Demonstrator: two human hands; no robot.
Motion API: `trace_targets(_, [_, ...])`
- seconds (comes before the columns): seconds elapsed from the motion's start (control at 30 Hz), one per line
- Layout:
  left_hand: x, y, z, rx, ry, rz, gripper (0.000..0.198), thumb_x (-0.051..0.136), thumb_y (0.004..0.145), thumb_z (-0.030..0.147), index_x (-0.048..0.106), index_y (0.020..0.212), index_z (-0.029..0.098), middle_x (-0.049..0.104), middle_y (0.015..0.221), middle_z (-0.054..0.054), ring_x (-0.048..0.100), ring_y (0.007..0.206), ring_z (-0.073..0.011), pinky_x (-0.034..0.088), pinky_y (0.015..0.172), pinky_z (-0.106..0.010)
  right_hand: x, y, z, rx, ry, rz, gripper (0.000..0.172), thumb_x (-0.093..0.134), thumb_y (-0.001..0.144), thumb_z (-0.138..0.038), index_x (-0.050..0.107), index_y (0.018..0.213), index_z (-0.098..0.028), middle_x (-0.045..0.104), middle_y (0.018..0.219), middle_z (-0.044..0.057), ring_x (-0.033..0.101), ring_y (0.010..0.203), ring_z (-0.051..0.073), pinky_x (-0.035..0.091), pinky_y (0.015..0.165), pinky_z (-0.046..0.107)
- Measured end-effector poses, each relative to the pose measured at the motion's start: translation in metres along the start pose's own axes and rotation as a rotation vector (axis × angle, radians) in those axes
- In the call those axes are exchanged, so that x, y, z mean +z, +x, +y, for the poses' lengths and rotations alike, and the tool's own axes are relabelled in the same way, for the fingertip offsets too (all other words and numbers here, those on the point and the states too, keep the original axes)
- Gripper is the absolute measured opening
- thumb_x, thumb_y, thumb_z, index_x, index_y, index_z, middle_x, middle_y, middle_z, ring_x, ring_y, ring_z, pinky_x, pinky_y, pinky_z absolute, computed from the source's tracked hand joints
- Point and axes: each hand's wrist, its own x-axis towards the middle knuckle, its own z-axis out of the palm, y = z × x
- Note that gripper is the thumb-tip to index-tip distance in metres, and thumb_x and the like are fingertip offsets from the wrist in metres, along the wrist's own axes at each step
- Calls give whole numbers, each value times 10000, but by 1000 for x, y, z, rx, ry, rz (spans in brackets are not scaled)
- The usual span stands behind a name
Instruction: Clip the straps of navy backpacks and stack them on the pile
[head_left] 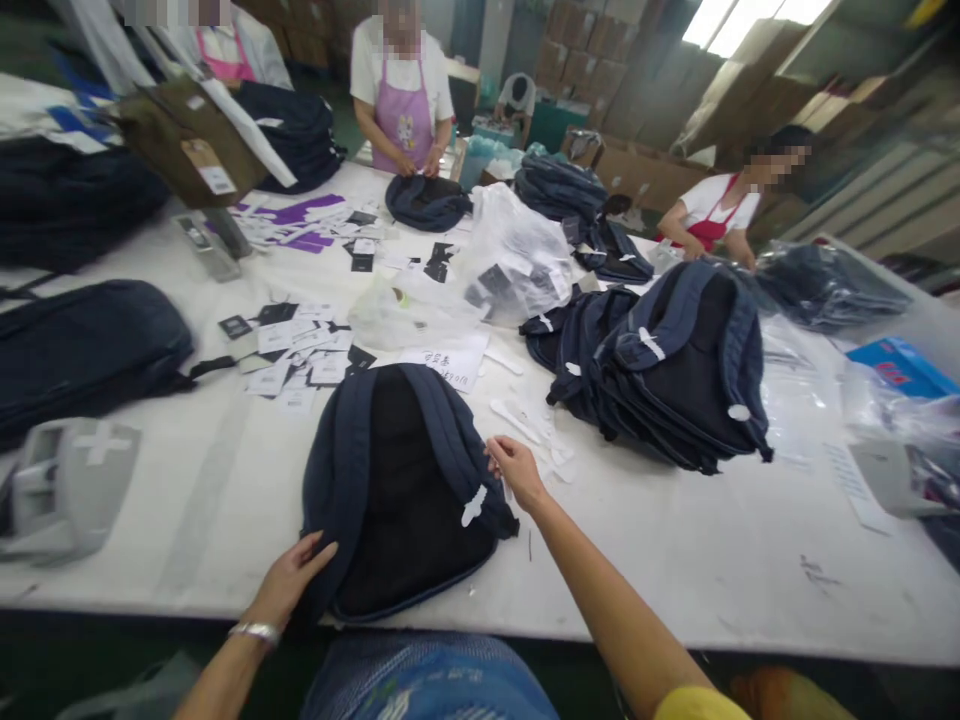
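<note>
A navy backpack [405, 490] lies in front of me, its black padded back and shoulder straps facing up. My left hand [289, 580] grips its lower left edge by the strap, thumb on top. At the backpack's right side, my right hand [516, 470] is closed in a pinch; whatever is between its fingertips is too small to make out. A white paper strip [473, 507] is wrapped on the right strap's lower part. More loose white strips [517, 420] lie on the table just beyond my right hand.
Stacked navy backpacks [667, 370] stand to the right. Tags [300, 350] are scattered ahead on the white table [600, 570], near a plastic bag [517, 250]. A grey bag [75, 485] and dark backpack [90, 350] lie left. Several people work across the table, including one in a purple apron [403, 115].
</note>
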Motion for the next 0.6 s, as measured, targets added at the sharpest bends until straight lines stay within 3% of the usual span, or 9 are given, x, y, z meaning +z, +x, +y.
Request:
trace_targets(0.13, [1,-6,-8,20,-285,-131,604,754,624,473,611,1101,131,655,1190,-143,604,1121,-266,487,980,-368,81,-40,-17,117,260,-330,308,596,754,-458,655,788,-157,611,572,1,499,399,88,364,375,204])
trace_targets(0.23, [0,-7,-13,81,-402,-165,621,742,644,487,599,1122,118,659,1181,-142,614,1101,-265,478,982,-387,151,-57,-21,178,260,-399,252,657,693,-403,625,741,-158,608,546,-8,493,358,88,323,324,190])
trace_targets(0.33, [0,-12,-13,137,-481,-210,582,716,680,472,600,1125,116,682,1139,-128,638,1048,-255,489,959,-393,201,-66,-23,138,258,-446,203,643,701,-362,618,734,-163,577,500,-27,502,372,95,348,344,191])
trace_targets(0.47, [0,-17,-10,187,-514,-257,531,698,706,436,607,1134,136,714,1059,-98,686,879,-230,536,862,-387,225,-72,-27,88,265,-535,138,620,683,-281,652,730,-155,607,544,-14,484,434,96,403,438,219])
trace_targets(0.6, [6,-15,-14,278,-465,-135,486,696,706,405,636,1107,138,714,1049,-92,671,931,-240,513,904,-390,218,-70,-31,91,260,-681,130,630,662,-277,657,686,-152,607,566,-15,451,483,83,385,492,211])
